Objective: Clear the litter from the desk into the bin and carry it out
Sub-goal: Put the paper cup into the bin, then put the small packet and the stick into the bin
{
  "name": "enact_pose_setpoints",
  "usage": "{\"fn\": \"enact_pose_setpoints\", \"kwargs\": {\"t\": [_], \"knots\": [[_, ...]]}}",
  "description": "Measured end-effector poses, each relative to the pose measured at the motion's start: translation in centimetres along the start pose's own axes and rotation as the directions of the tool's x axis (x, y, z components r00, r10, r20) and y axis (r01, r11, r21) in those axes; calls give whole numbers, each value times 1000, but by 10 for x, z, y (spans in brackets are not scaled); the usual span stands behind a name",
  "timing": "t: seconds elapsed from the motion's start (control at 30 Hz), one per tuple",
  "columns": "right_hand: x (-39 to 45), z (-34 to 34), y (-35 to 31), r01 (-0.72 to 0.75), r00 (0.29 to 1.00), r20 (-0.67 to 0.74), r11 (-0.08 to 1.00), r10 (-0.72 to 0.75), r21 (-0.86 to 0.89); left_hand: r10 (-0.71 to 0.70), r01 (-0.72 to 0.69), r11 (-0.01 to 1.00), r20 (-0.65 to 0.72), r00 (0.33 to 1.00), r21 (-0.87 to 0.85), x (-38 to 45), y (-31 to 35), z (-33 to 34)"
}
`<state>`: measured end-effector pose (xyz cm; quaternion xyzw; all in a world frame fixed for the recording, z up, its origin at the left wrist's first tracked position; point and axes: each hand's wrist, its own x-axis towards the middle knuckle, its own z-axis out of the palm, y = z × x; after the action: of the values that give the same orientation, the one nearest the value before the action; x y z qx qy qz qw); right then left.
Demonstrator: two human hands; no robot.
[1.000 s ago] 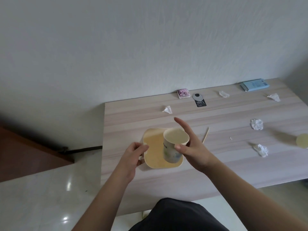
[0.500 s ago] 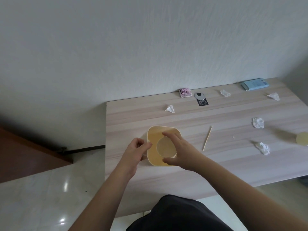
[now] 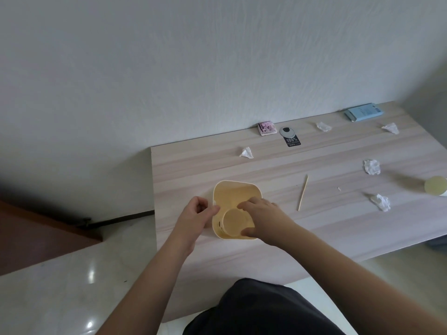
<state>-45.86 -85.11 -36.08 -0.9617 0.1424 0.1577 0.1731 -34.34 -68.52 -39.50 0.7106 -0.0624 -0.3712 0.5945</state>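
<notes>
A cream square bin (image 3: 235, 189) stands near the desk's left front. My left hand (image 3: 194, 216) pinches its left rim. A paper cup (image 3: 233, 222) sits upright inside the bin's near corner, and my right hand (image 3: 262, 220) wraps around it with thumb and fingers on its rim. Several crumpled tissues lie on the desk: one (image 3: 246, 153) behind the bin, one (image 3: 323, 126) at the back, one (image 3: 390, 128) far right, and two (image 3: 371, 166) (image 3: 381, 201) on the right. A wooden stick (image 3: 302, 192) lies right of the bin.
A second cup (image 3: 435, 192) stands at the right edge. A pink packet (image 3: 266, 128), a cable grommet with a black label (image 3: 289, 135) and a blue box (image 3: 364, 112) sit along the wall. The wooden desk (image 3: 290, 238) ends left at a tiled floor; a brown door is at left.
My right hand lowered the paper cup from above the bin down into it. My left hand kept its hold on the bin's left rim.
</notes>
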Motion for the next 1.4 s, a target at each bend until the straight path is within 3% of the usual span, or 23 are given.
{"fn": "enact_pose_setpoints", "kwargs": {"t": [0.13, 0.33, 0.47, 0.77, 0.87, 1.07, 1.4], "knots": [[-2, -2, 1, -27, 997, -70, 996, 32, 80, 1, 0, 999, 30, 1000, -32, 7, 0, -4], [-1, -22, 32, -21, 927, -338, 925, 160, 380, -22, 22, 997, 8, 1000, -70, 21, -2, 3], [20, -36, 74, -42, 888, -406, 915, 218, 401, -33, 28, 994, -44, 998, -104, 35, 8, 20], [97, -44, 146, 7, 940, -319, 927, 122, 375, -64, 48, 989, -117, 991, -142, 57, 32, 49], [127, -42, 159, 27, 961, -270, 955, 57, 296, -83, 58, 984, -146, 986, -169, 59, 34, 58], [192, -26, 171, 59, 998, -42, 993, -55, 100, -131, 55, 960, -268, 954, -273, 62, 36, 77], [254, 10, 170, 76, 989, 139, 982, -52, -173, -82, -58, 939, -384, 920, -339, 56, 32, 69]]}}
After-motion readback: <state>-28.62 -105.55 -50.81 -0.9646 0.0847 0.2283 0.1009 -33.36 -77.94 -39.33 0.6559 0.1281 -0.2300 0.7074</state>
